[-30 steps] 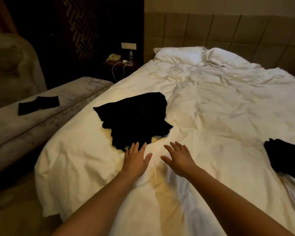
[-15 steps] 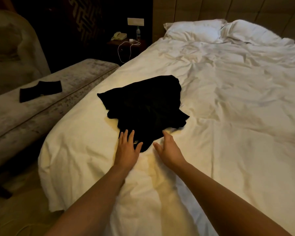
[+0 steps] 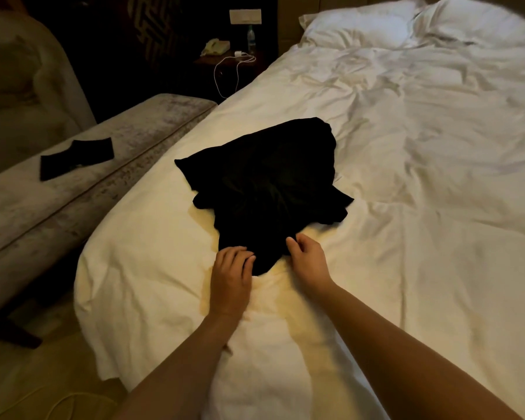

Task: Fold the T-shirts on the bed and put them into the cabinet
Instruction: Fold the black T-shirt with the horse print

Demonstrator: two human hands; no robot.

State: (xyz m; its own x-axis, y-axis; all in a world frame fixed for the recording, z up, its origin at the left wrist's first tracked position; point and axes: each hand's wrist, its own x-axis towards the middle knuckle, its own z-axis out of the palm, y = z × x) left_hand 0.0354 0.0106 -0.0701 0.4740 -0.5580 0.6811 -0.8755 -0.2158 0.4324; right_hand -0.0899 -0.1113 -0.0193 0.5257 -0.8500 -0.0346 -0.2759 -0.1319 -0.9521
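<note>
Now both bare forearms are stretched forward from the near edge over the wide white-sheeted bed (image 3: 437, 207), wrists low and palms turned down. The left hand (image 3: 231, 274) is laid at the near hem of the crumpled black cotton T-shirt (image 3: 270, 183), its fingers curled onto the cloth; a pinch is suggested, though whether fabric is truly caught cannot be told. The right hand (image 3: 308, 259) is set just beside it, thumb and curled fingers closed on the hem at its near right corner. The T-shirt is spread unfolded just beyond both hands, lying toward the left side of the mattress. Wide bare sheet is found to the right of the right hand and beyond the shirt up to two white pillows (image 3: 376, 22). Left of the left hand the mattress edge drops away, and a long grey upholstered bench (image 3: 73, 192) stands alongside, with a small flat black cloth (image 3: 76, 157) lying on it.
</note>
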